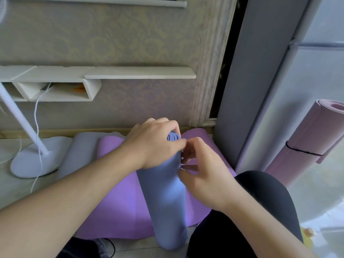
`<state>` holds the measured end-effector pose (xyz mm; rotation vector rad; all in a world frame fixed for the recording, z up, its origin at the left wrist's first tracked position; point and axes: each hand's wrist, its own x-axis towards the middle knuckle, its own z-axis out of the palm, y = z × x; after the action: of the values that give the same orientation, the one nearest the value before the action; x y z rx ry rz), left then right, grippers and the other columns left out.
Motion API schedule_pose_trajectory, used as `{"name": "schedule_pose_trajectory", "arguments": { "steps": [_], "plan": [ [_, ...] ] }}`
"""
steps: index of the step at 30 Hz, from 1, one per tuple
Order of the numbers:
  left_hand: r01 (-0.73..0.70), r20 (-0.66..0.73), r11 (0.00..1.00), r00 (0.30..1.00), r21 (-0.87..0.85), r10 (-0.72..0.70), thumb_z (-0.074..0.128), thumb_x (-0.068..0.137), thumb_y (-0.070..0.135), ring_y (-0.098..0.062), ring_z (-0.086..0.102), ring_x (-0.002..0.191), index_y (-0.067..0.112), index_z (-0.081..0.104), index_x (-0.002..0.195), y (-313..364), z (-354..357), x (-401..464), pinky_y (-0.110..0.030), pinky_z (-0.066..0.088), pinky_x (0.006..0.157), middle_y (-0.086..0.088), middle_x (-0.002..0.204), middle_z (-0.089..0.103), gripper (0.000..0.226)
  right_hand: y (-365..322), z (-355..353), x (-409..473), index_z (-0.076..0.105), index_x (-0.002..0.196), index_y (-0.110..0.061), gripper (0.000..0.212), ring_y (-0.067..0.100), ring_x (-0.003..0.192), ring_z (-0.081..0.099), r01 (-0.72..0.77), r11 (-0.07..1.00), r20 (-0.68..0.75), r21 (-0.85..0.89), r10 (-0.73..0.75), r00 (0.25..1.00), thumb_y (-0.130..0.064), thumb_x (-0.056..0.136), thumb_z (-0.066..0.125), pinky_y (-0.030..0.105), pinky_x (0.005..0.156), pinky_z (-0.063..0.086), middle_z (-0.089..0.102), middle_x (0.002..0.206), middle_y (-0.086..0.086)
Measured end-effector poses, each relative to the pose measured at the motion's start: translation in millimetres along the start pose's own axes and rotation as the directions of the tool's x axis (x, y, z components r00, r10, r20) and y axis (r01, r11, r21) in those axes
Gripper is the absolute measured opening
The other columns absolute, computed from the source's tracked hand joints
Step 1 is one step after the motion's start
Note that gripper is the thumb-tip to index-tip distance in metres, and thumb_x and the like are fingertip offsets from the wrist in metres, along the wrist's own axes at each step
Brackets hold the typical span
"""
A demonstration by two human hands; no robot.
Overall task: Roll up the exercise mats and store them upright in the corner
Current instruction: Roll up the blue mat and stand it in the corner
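A rolled blue mat (165, 202) lies lengthwise in front of me on top of a flat purple mat (121, 198). My left hand (154, 144) grips the far end of the blue roll, fingers curled over its spiral end. My right hand (202, 170) sits against the roll's right side with its fingers curled; what they pinch is too small to make out. A rolled pink mat (307, 146), bound by a thin black band, leans upright at the right against a grey fridge (279, 90).
A white fan base (35, 161) with its pole and cord stands on the floor at the left. A grey cushion (78, 151) lies beside it. A white wall shelf (55, 86) hangs above. My dark-clothed knee (256, 211) is at the lower right.
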<state>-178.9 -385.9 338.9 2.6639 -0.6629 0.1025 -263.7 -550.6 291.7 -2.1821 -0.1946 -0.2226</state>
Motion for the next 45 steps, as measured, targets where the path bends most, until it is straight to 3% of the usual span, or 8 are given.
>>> {"name": "schedule_pose_trajectory", "arguments": {
  "steps": [5, 18, 23, 28, 32, 36, 41, 45],
  "plan": [
    [-0.02, 0.228, 0.991, 0.974, 0.135, -0.011, 0.017, 0.106, 0.063, -0.012, 0.038, 0.135, 0.038, 0.049, 0.114, 19, 2, 6, -0.048, 0.033, 0.11, 0.019, 0.131, 0.049, 0.042, -31, 8, -5, 0.049, 0.118, -0.023, 0.067, 0.008, 0.101, 0.06, -0.121, 0.979, -0.072, -0.163, 0.111, 0.991, -0.066, 0.075, 0.077, 0.033, 0.084, 0.057, 0.056, 0.114, -0.009],
    [0.101, 0.367, 0.993, 0.923, 0.053, -0.114, 0.01, 0.111, 0.055, -0.019, 0.017, 0.155, 0.044, 0.019, 0.162, 37, -13, -1, -0.055, 0.012, 0.125, 0.011, 0.17, 0.021, 0.053, -58, 8, 8, 0.041, 0.138, -0.02, 0.099, 0.009, 0.111, 0.05, -0.196, 0.936, -0.061, -0.291, 0.187, 0.981, -0.072, 0.067, 0.086, 0.022, 0.085, 0.044, 0.045, 0.108, -0.012],
    [0.183, 0.326, 0.966, 0.938, -0.182, -0.116, 0.009, 0.109, 0.06, -0.02, 0.024, 0.152, 0.035, 0.052, 0.144, 51, -21, -14, -0.055, 0.008, 0.126, 0.008, 0.156, 0.042, 0.062, -47, 32, 10, 0.031, 0.157, -0.039, 0.129, 0.02, 0.115, 0.045, -0.162, 0.903, -0.074, -0.399, 0.144, 0.987, -0.095, 0.048, 0.072, 0.04, 0.089, 0.054, 0.05, 0.121, -0.008],
    [0.337, 0.354, 0.846, 0.915, -0.413, -0.192, 0.041, 0.091, 0.085, -0.021, 0.049, 0.141, 0.037, 0.069, 0.132, 46, -29, -16, -0.049, 0.028, 0.124, 0.007, 0.147, 0.058, 0.069, -42, 28, 3, 0.043, 0.137, -0.029, 0.106, 0.018, 0.107, 0.056, -0.197, 0.933, -0.148, -0.302, 0.158, 0.976, -0.088, 0.055, 0.074, 0.036, 0.078, 0.053, 0.046, 0.112, -0.009],
    [0.135, 0.187, 0.719, 0.982, -0.681, -0.007, 0.081, 0.076, 0.053, -0.013, 0.074, 0.104, 0.019, 0.077, 0.115, 38, -52, -11, -0.038, 0.05, 0.106, -0.004, 0.114, 0.079, 0.051, -39, -12, -1, 0.054, 0.108, -0.029, 0.074, 0.005, 0.098, 0.053, -0.125, 0.957, -0.204, -0.263, 0.071, 0.976, -0.077, 0.057, 0.077, 0.028, 0.079, 0.051, 0.052, 0.104, -0.013],
    [-0.035, -0.033, 0.484, 0.999, -0.874, 0.012, 0.087, 0.058, 0.057, -0.009, 0.063, 0.128, 0.025, 0.065, 0.133, 39, -63, 1, -0.032, 0.043, 0.115, 0.002, 0.132, 0.07, 0.084, -46, -75, 7, 0.065, 0.099, -0.029, 0.055, 0.0, 0.091, 0.065, -0.072, 0.997, -0.308, 0.017, 0.074, 0.949, -0.06, 0.062, 0.092, 0.023, 0.071, 0.052, 0.068, 0.1, -0.012],
    [-0.231, -0.066, 0.907, 0.973, -0.352, 0.222, 0.097, 0.052, 0.06, -0.004, 0.03, 0.146, 0.032, 0.002, 0.162, 92, -39, 14, -0.029, 0.036, 0.117, 0.017, 0.158, 0.019, 0.148, -39, -118, 24, 0.072, 0.099, -0.025, 0.052, 0.017, 0.087, 0.078, -0.129, 0.928, -0.375, 0.35, 0.264, 0.889, -0.054, 0.061, 0.093, 0.051, 0.076, 0.066, 0.079, 0.093, -0.006],
    [-0.213, -0.23, 0.975, 0.947, 0.071, 0.223, 0.095, 0.041, 0.069, -0.026, 0.025, 0.152, 0.019, -0.019, 0.162, 126, 11, 44, -0.046, 0.035, 0.12, 0.004, 0.163, 0.003, 0.173, -14, -127, 34, 0.076, 0.098, -0.01, 0.054, 0.028, 0.081, 0.08, -0.244, 0.806, -0.317, 0.539, 0.462, 0.828, -0.049, 0.064, 0.093, 0.05, 0.068, 0.067, 0.08, 0.091, 0.008]
  ]
}}
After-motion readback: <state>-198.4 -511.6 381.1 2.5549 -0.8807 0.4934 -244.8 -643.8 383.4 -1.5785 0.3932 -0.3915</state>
